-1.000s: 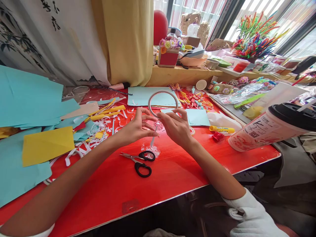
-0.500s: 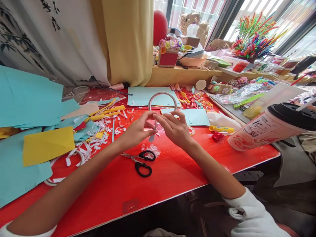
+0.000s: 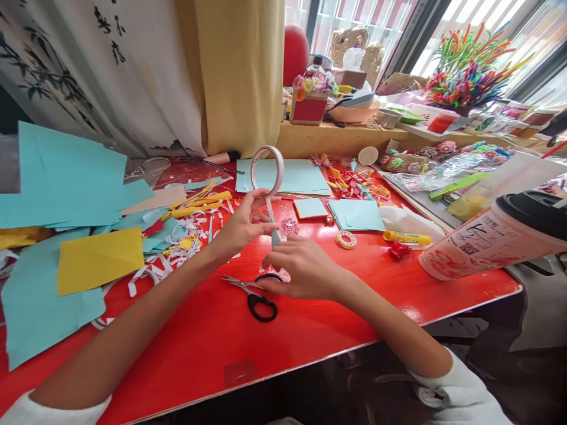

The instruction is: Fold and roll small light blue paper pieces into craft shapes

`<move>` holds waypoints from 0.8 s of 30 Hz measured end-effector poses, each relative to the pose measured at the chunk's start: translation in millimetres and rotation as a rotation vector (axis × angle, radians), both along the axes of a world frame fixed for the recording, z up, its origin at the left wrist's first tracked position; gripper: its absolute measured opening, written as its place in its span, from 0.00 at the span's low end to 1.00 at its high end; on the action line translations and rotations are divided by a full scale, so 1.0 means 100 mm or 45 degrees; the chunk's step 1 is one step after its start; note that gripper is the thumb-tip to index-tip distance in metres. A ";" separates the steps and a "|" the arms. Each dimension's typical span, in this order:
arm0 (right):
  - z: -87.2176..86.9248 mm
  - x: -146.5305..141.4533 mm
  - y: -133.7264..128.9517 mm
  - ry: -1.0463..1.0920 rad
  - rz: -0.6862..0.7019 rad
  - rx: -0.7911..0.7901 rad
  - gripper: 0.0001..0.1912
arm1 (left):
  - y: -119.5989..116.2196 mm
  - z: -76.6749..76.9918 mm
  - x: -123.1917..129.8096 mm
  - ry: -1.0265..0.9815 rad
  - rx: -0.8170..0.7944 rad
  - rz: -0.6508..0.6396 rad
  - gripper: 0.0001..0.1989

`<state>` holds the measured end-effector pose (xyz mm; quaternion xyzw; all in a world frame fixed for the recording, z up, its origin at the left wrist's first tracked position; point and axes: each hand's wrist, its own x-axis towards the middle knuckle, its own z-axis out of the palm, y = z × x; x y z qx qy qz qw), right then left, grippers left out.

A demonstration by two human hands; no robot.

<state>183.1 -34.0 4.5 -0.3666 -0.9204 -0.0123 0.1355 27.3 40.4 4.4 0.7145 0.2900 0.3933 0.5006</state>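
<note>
Gripping the tape roll [image 3: 279, 171] upright just above frame centre in my left hand [image 3: 241, 230], presumably so its pale strip [image 3: 270, 210] hung clear, I held my right hand [image 3: 305, 268] curled by the scissors [image 3: 251, 303], any grip hidden.

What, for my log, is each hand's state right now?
Left hand: closed, holding a tape roll.
Right hand: half-curled near the scissors; cannot tell whether it holds anything.

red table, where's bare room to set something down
The widest bare patch on the red table runs from the scissors to the near edge, between left forearm and right forearm. A smaller one lies between the right forearm, yellow tube and cup. The left is crowded with blue paper, a yellow sheet and white scraps.
</note>
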 end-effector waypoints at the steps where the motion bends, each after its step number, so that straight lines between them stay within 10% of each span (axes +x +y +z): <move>1: -0.01 -0.04 -0.03 -0.018 -0.008 -0.120 0.16 | 0.01 0.01 -0.01 -0.019 -0.006 -0.007 0.26; 16: 0.03 -0.08 -0.17 0.065 -0.219 -0.705 0.11 | 0.06 0.29 -0.21 0.103 0.060 -0.036 0.28; 24: 0.18 0.24 0.12 0.583 0.099 -1.698 0.24 | 0.04 0.50 -0.31 0.054 -0.015 -0.003 0.32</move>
